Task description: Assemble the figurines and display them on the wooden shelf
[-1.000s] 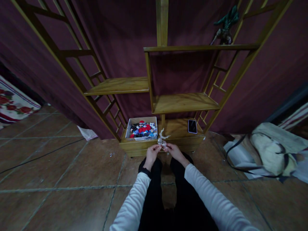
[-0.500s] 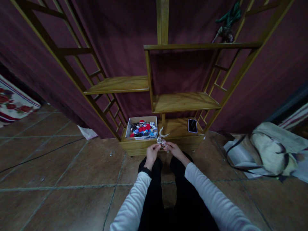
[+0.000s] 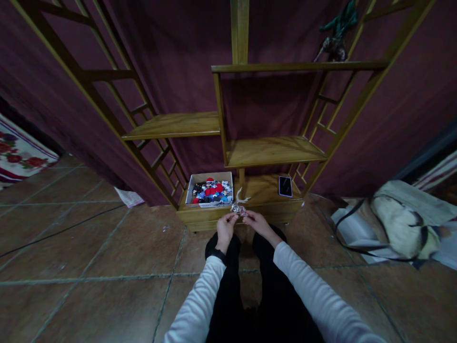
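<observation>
Between my hands is a small, shiny deer figurine (image 3: 237, 208) with a see-through body and pale branching antlers that point up and away from me. My left hand (image 3: 226, 228) pinches it from the left, fingertips closed at its lower edge. From the right, my right hand (image 3: 257, 224) grips it with thumb and fingers pressed together. Just beyond my left hand, a white open box (image 3: 192, 190) full of small red, blue, black and white figures (image 3: 214, 190) sits on the low cabinet (image 3: 203, 218).
A phone (image 3: 285, 186) lies on the cabinet's right side. Wooden shelves (image 3: 274, 151) rise in front of me, with a green figure (image 3: 339, 31) on the upper right one. Bags (image 3: 400, 224) lie on the floor at right. A black cable (image 3: 64, 231) crosses the tiles at left.
The deer figurine has turned and shifted slightly between my fingers, and my right fingertips have moved a little. Both hands still hold it; the box and phone stay put.
</observation>
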Motion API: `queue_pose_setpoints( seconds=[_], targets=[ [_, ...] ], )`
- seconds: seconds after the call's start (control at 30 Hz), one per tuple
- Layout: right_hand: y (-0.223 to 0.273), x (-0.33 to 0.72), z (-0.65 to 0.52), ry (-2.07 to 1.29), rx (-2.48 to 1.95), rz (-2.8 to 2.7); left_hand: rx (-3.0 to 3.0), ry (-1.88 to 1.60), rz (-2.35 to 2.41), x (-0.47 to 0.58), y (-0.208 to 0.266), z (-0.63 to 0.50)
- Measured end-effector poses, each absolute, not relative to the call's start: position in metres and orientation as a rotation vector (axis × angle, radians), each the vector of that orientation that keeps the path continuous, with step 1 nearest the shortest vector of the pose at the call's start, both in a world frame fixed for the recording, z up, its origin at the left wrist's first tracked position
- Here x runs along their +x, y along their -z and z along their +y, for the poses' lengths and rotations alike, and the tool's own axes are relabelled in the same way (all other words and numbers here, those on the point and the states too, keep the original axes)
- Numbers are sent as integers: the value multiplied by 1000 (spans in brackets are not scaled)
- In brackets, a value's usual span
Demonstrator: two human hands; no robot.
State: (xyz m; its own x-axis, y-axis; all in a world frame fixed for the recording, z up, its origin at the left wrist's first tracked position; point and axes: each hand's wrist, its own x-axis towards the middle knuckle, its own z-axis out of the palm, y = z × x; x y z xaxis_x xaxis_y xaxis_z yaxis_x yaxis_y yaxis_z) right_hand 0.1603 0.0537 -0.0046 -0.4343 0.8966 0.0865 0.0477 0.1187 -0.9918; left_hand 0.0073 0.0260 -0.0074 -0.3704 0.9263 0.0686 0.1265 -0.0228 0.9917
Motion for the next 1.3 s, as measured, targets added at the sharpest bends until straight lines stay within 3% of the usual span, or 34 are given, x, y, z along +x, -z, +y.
queue_pose_setpoints(
  seconds=[0.3, 0.63, 0.9, 1.3],
  targets=[
    [14, 162, 54, -1156, -1012, -1820, 1319, -1432, 1680, 12, -2, 18],
    [18, 163, 56, -1123, -1010, -1718, 1674, -1332, 1891, 18, 0, 9],
    [16, 165, 57, -1177, -979, -1584, 1625, -1228, 1936, 17, 3, 10],
    [18, 166, 60, -1251, -912, -1566, 1307, -1349, 1661, 11, 2, 16]
  ],
)
